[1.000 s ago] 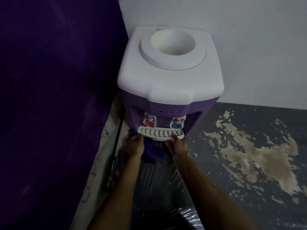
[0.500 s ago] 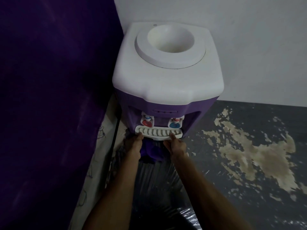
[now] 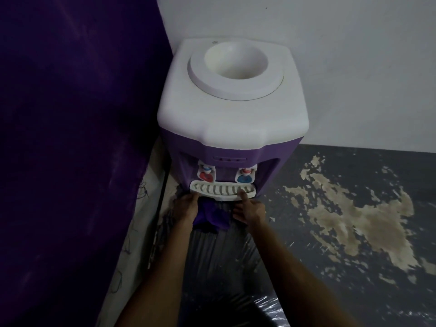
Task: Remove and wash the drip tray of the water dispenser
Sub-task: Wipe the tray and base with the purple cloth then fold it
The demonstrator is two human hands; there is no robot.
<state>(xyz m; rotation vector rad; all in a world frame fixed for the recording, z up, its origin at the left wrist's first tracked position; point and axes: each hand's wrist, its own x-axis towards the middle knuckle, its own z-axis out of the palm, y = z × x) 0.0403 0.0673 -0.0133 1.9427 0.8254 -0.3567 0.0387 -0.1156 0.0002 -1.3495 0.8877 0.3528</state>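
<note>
While the drip tray [image 3: 223, 191] sits under the taps of the water dispenser [image 3: 232, 109], little is changed: the right hand [image 3: 250, 208] grip is clamped on its front edge, the left hand [image 3: 186, 205] cupped beneath; removal is judged barely begun.

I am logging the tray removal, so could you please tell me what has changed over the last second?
Little has changed. Both hands stay at the drip tray: the left hand under its left end, the right hand with its thumb on the front right edge. The tray is still seated in the dispenser below the taps. Only the camera shifted slightly.
</note>
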